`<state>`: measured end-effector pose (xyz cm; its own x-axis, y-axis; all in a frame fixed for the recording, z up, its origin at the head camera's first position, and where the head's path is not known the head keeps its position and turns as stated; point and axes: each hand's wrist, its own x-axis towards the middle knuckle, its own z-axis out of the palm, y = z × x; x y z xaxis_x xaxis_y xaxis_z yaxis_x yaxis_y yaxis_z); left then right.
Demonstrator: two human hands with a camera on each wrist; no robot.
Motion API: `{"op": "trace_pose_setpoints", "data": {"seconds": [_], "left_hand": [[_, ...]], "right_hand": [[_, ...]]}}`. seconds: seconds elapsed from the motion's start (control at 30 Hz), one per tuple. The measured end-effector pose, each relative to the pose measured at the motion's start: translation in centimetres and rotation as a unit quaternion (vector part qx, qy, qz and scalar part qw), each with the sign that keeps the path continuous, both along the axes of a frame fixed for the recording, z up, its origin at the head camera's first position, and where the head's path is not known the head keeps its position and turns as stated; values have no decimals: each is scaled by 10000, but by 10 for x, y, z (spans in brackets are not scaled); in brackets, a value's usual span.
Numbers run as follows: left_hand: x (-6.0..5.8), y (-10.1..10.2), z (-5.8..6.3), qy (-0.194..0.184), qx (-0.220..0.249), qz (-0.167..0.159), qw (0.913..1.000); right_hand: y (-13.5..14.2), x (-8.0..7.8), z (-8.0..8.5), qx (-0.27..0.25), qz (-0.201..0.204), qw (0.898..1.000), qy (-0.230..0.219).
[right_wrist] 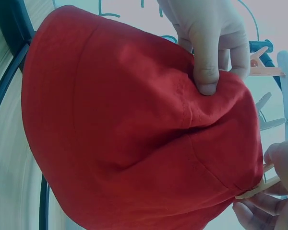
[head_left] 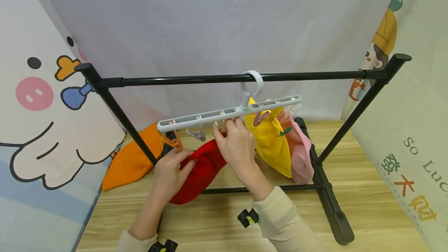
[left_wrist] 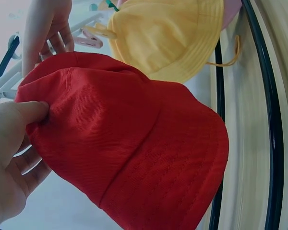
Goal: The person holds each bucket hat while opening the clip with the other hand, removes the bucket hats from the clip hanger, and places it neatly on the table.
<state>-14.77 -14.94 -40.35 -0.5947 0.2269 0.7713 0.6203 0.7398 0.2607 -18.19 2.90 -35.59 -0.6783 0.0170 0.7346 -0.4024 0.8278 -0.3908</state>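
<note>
A red bucket hat (head_left: pixel 201 172) hangs slantwise below a white clip hanger (head_left: pixel 196 121). My left hand (head_left: pixel 171 170) pinches the hat's crown, thumb on the near side in the left wrist view. My right hand (head_left: pixel 238 145) pinches a pale yellow clip (right_wrist: pixel 259 188) under the hanger's middle; in the right wrist view the clip's tip meets the top of the crown. Left of it dangle a grey clip (head_left: pixel 196 133) and an orange clip (head_left: pixel 173 141). To the right, a yellow hat (head_left: pixel 269 147) hangs near a pink clip (head_left: pixel 261 118).
The hanger's hook loops over the top bar (head_left: pixel 182 80) of a black rack standing on a wood-grain table (head_left: pixel 378 189). A pink hat (head_left: pixel 302 154) hangs behind the yellow one, near a white clip (head_left: pixel 292 109). An orange hat (head_left: pixel 134 158) is at the rack's left side.
</note>
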Motion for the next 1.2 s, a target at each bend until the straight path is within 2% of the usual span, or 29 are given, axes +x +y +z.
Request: {"op": "trace_pose_setpoints", "data": {"seconds": [0.53, 0.77, 1.0, 1.2], "left_hand": [[2, -4, 7, -161, -322, 62, 9993], [5, -3, 9, -383, -423, -32, 9984], [5, 1, 3, -554, -498, -129, 9971], [4, 0, -2, -570, -641, -85, 9963]], "right_hand": [[-1, 1, 3, -67, 52, 10000, 15], [-1, 1, 2, -77, 13, 10000, 13], [-1, 1, 2, -94, -2, 9999, 43], [-2, 1, 2, -121, 27, 9999, -10]]}}
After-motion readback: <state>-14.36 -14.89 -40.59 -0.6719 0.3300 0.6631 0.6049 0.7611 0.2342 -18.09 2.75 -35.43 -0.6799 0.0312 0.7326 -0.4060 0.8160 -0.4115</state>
